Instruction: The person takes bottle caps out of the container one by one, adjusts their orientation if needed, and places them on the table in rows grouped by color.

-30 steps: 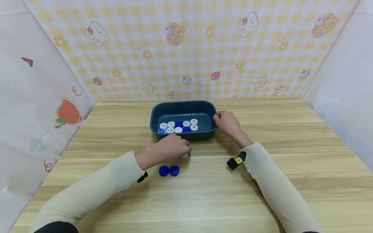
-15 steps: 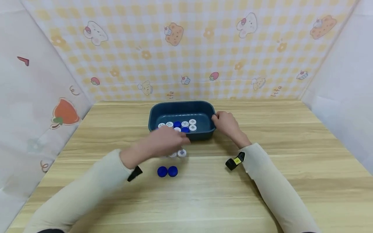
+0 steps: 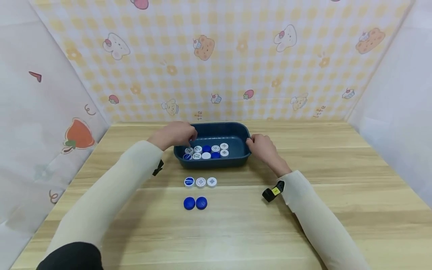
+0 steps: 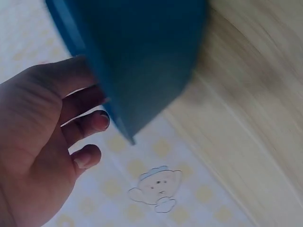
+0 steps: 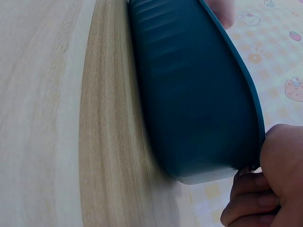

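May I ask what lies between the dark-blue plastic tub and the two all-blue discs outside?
Three white-rimmed printed discs, in the head view.

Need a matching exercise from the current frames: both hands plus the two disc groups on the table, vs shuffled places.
Items
1. Left hand
2. Right hand
3. Group of three discs
4. Pair of blue discs

Places
A. On the table, in the row farther from the bin
B. At the right end of the bin, gripping its rim
C. On the table, in the row nearer the bin
D. At the left end of the bin

Pairs: 1-D, 2-B, 3-C, 4-A
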Motion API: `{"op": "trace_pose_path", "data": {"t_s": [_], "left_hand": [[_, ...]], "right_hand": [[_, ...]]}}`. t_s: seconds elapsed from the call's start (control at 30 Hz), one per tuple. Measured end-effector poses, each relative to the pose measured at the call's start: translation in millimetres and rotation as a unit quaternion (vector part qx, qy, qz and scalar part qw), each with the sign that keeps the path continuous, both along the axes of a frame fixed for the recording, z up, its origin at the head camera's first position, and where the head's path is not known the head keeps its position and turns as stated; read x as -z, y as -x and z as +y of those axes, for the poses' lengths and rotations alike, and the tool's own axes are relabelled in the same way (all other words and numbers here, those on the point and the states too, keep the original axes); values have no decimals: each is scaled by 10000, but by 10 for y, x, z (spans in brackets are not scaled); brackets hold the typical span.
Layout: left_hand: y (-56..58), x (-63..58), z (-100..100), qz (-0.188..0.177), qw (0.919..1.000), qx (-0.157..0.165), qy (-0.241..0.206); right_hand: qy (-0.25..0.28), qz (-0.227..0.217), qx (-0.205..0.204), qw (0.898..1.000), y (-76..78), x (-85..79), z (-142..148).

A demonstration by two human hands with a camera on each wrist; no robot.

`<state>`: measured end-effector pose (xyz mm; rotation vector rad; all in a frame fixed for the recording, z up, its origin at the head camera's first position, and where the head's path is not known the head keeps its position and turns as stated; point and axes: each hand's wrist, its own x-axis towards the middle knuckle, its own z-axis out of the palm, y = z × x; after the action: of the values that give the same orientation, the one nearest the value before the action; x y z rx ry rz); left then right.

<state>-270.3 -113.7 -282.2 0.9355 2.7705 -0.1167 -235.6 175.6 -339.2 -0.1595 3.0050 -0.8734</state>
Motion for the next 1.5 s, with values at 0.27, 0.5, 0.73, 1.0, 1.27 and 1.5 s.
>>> {"op": "trace_pose_path", "data": {"t_s": [0.27,0.5,0.73,1.0,1.27,1.5], "left_hand": [[93,123,75,-244,9975,78,651],[116,98,131,-436,9932,132,1072],[114,62,127,-724,9924,-204,975],[112,61,134,-885,9914,-493,826],[121,68,112,-902,9915,-484,808],[121,81,148,-700,9927,-382,909]], "right_hand": [[-6,60,17,10000,2,2,5],[-15,83,-23,10000,17,4,4],[-27,48,-62,10000,14,-19,1],[22,82,-51,10000,6,-2,11],[-26,78,-37,10000,8,12,9],[-11,48,-31,10000,1,1,12]]}}
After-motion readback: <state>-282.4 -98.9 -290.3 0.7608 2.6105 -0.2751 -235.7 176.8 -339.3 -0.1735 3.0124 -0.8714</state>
